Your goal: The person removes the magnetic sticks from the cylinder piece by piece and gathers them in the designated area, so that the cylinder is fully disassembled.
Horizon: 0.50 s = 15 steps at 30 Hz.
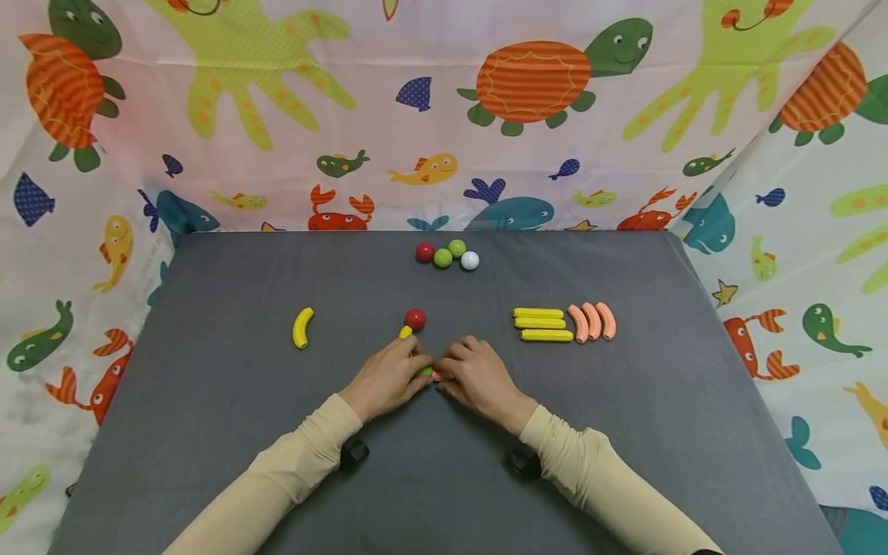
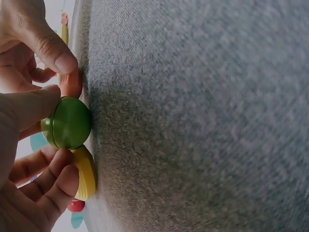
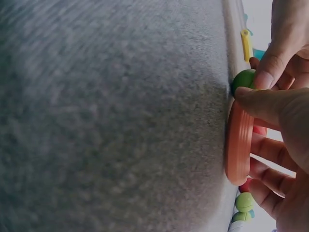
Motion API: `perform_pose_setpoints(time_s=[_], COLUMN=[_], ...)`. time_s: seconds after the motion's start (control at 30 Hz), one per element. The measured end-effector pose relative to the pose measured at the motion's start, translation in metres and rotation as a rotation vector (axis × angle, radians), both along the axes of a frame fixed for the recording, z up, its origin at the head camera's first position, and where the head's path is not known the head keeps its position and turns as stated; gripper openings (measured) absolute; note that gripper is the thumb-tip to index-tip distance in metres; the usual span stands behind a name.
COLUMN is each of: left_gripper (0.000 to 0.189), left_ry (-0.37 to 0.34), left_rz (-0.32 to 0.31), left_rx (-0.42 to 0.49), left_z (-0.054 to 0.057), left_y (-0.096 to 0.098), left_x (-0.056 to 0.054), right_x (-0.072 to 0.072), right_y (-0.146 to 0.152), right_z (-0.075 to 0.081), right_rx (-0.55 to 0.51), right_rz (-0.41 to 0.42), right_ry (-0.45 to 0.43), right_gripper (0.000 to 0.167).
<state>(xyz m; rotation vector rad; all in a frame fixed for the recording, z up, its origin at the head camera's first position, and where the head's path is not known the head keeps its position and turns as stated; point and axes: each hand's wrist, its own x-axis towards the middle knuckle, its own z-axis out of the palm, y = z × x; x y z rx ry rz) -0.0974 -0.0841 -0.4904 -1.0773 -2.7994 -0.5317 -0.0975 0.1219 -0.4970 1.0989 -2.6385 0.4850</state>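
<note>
My left hand pinches a green ball between thumb and fingers, low over the grey cloth. A yellow stick runs from that ball under my left fingers, its far end at a red ball. My right hand grips a pink curved stick by its near end, thumb on one side and fingers on the other. That stick's end meets the green ball, where both hands come together. From above, the fingers hide most of the green ball and both sticks.
On the grey table, a yellow curved stick lies to the left. Straight yellow sticks and pink curved sticks lie in rows to the right. At the back edge sit a red ball, green balls and a white ball.
</note>
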Motion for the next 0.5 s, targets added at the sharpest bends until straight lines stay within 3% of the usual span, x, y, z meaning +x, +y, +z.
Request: perform_pose_setpoints(time_s=[0.5], left_gripper=[0.019], left_ry=[-0.025], left_rz=[-0.017], left_rx=[0.014], left_z=[-0.0014], left_y=[0.0023], left_x=[-0.0033], right_x=[0.0005], right_y=[0.0004], right_z=[-0.0021], right_rx=[0.023], right_rz=[-0.01], right_ry=[0.016], right_gripper=[0.008])
